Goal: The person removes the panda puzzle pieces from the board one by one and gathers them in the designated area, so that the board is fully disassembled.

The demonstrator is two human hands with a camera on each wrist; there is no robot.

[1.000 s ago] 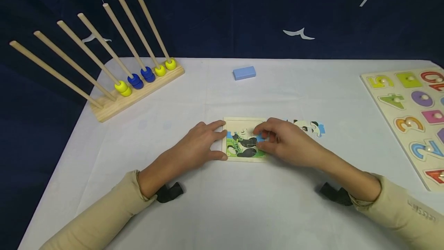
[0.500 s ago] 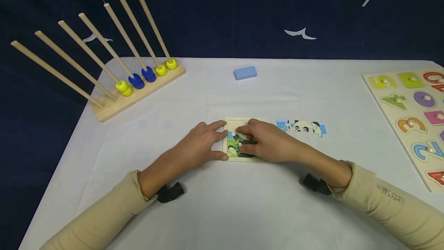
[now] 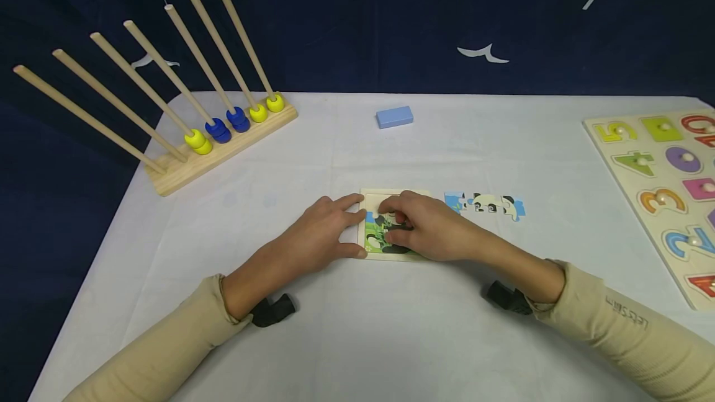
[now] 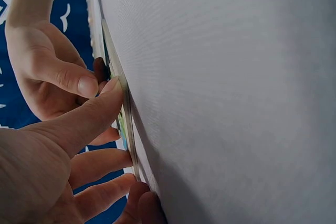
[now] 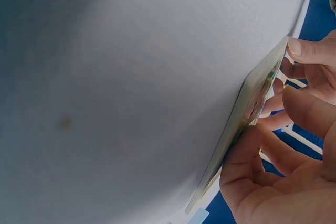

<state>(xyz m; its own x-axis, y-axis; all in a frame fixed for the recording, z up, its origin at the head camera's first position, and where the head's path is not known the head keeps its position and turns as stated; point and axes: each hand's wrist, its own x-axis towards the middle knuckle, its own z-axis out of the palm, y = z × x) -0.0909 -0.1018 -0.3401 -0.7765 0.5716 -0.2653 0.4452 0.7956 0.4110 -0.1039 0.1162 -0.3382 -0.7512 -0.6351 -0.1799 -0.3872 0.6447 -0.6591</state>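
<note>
A small wooden panda jigsaw puzzle (image 3: 375, 242) in a pale tray lies before me, its lower part filled with green, black and white pieces. My left hand (image 3: 318, 234) steadies the tray's left edge, with thumb and fingers spread along it and the fingertips on the rim. My right hand (image 3: 432, 225) bends over the puzzle, its curled fingers (image 5: 244, 148) down on the pieces and its thumb apart in the right wrist view. It covers the right part; whether it pinches a piece, I cannot tell. Panda-face pieces (image 3: 491, 206) lie right of the tray.
A wooden counting rack (image 3: 223, 157) with yellow and blue beads on tall pegs stands at the back left. A blue block (image 3: 394, 117) lies at the back middle. A number puzzle board (image 3: 650, 160) fills the right edge of the white table.
My right hand has moved left over the puzzle, uncovering the blue-edged pieces on its right, and has stayed nearly still for the last half second. My left hand keeps its place.
</note>
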